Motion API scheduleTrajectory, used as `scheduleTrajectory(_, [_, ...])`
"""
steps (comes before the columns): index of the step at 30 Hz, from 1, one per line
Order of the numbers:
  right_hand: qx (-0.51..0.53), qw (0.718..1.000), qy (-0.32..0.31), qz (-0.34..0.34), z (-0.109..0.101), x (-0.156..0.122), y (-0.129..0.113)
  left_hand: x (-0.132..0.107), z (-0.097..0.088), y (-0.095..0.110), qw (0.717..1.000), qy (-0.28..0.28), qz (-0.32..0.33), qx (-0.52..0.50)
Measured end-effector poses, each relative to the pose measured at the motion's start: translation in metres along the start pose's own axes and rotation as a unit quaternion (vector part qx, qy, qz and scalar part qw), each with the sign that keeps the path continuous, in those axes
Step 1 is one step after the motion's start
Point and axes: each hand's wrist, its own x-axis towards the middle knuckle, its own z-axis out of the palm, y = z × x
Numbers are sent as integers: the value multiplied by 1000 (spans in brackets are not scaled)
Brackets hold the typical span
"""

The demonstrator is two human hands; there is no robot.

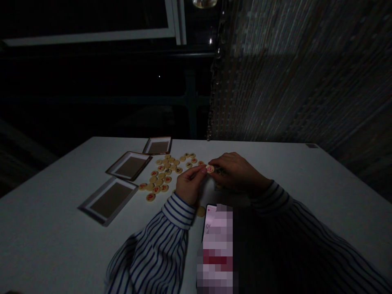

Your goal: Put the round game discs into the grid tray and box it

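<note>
A round wooden Chinese chess piece (210, 168) with a red character is held up over the table, its face turned toward me. My left hand (188, 185) pinches its left edge between thumb and forefinger. On the other side, the fingers of my right hand (235, 171) close on its right edge; part of that grip lies in shadow. Many similar pieces (159, 182) lie scattered left of and beyond my left hand, some showing red or black characters, others plain. One plain piece (201, 211) rests below my left wrist, beside a lit phone (211, 222).
Three shallow open box parts stand on the left of the white table (49, 228): a near one (94, 217), a middle one (114, 176) and a far one (157, 138). A bead curtain (275, 73) hangs behind the table at right. The room is dim.
</note>
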Motion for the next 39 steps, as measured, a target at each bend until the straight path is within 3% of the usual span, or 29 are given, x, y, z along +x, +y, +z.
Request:
scheduleTrajectory(6, [-32,999,3,5,-8,-2,7,-2,2,1,998,-42,-30,-21])
scheduleTrajectory(12, [-82,996,-4,27,-22,-5,19,-3,-1,-10,988,-16,40,147])
scheduleTrajectory(16, [-96,994,-7,45,-30,-8,25,-3,-4,-21,958,-54,123,252])
scheduleTrajectory(19, [-103,993,-15,58,-33,-11,31,-3,-4,-21,918,-88,173,347])
scheduleTrajectory(24, [-105,990,-48,79,-30,-17,45,-4,-3,-17,853,-149,203,457])
scheduleTrajectory(32, [-111,987,-91,78,-16,-20,60,-6,-1,-17,831,-160,192,497])
scheduleTrajectory(39, [-129,977,-139,95,-10,-20,61,-6,-1,-20,792,-177,191,552])
